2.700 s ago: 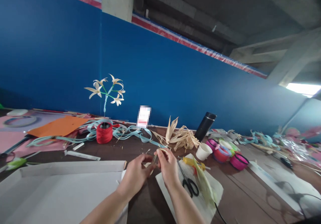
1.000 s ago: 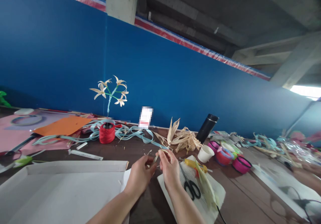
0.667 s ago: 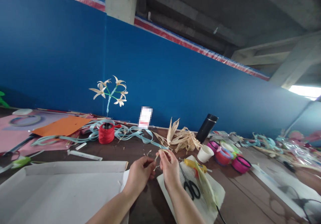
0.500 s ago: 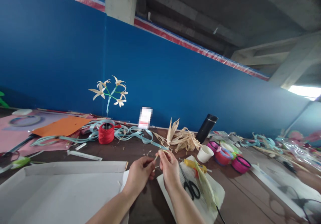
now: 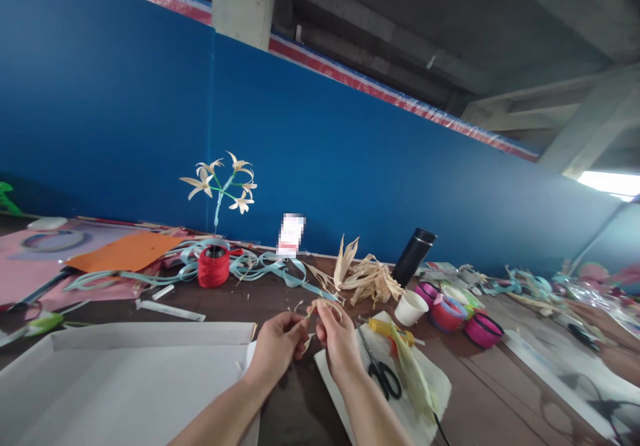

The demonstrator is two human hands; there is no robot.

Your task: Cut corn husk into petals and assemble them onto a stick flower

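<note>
My left hand (image 5: pixel 279 345) and my right hand (image 5: pixel 340 341) are close together over the brown table. Both pinch a thin, pale strip of corn husk (image 5: pixel 311 309), mostly hidden by the fingers. Just beyond them lies a heap of dried corn husks (image 5: pixel 373 279). Beside my right wrist, black-handled scissors (image 5: pixel 385 379), a yellow glue gun (image 5: pixel 385 328) and a pale green husk (image 5: pixel 413 369) rest on a white sheet (image 5: pixel 440 383).
A shallow white box (image 5: pixel 150 336) sits at left. Behind it stand a red thread spool (image 5: pixel 213 269) and a husk-flower stem (image 5: pixel 219 199). A white cup (image 5: pixel 411 309), pink baskets (image 5: pixel 483 329) and a black flask (image 5: pixel 414 257) are at right. Another person's hand (image 5: pixel 603 326) shows far right.
My fingers have shifted slightly on the husk strip, which now looks more bent between them. At far right, the other person's hands have moved further into view.
</note>
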